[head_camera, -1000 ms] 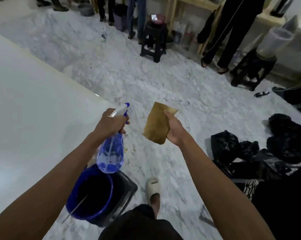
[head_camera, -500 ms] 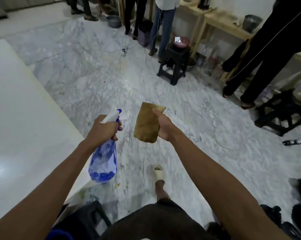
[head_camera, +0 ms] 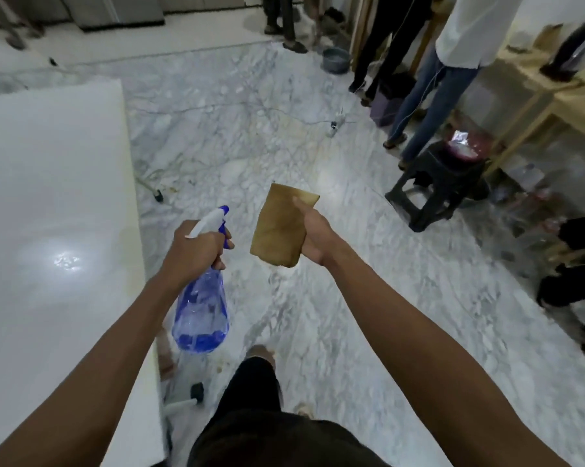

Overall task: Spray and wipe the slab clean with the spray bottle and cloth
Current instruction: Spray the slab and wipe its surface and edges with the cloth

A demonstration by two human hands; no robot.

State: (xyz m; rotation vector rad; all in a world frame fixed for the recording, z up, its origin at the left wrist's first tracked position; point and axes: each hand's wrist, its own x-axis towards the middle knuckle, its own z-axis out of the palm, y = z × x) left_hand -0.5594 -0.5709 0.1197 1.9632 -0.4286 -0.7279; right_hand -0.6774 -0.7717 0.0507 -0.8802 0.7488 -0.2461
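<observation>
The white glossy slab [head_camera: 48, 203] fills the left side, its right edge running down past my left forearm. My left hand [head_camera: 193, 247] grips the neck of a clear blue spray bottle [head_camera: 201, 315] with a white and blue trigger head; the bottle hangs beside the slab's edge, over the floor. My right hand [head_camera: 313, 235] holds a folded tan cloth [head_camera: 279, 230] upright in the air, to the right of the bottle. Both hands are out in front of me above the marble floor, off the slab.
Grey-veined marble floor [head_camera: 351, 315] stretches ahead. A black stool [head_camera: 435, 187] stands at right, near wooden benches [head_camera: 553, 96]. Several people's legs [head_camera: 419, 106] stand at the back right. A cable and small bottle [head_camera: 333, 126] lie on the floor. My leg [head_camera: 250, 389] steps forward below.
The view has swung left and forward as I walk along the slab; the blue bucket and black bags have dropped out of view. Both hands keep the bottle and cloth.
</observation>
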